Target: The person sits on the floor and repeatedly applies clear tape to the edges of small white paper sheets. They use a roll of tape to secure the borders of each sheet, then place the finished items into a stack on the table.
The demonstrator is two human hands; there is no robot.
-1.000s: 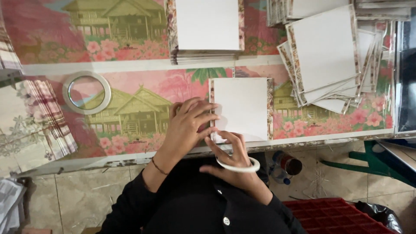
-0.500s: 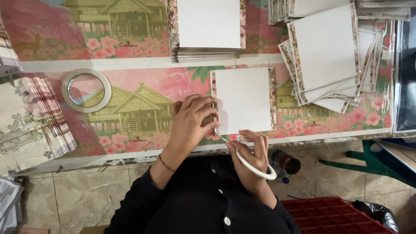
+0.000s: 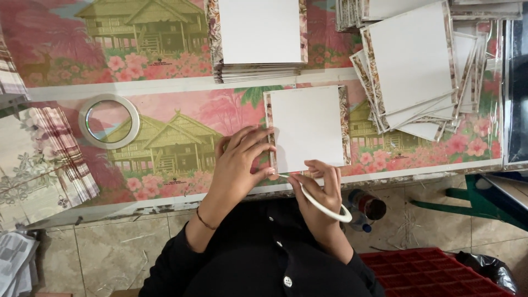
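Card [image 3: 308,127], white square, lies flat at the table's [image 3: 165,82] front edge, sides parallel to that edge. Left hand [image 3: 242,162] pins its near-left corner, fingers spread. Right hand [image 3: 319,192] sits just below the card's front edge, fingers closed on a tape ring [image 3: 324,206], strip running to the corner.

I wear a black top with long sleeves pushed up my forearms, and a row of small pale buttons runs down its front. A thin dark bracelet circles my left wrist, just below my left hand [image 3: 239,165]. My right hand [image 3: 319,190] has no rings.
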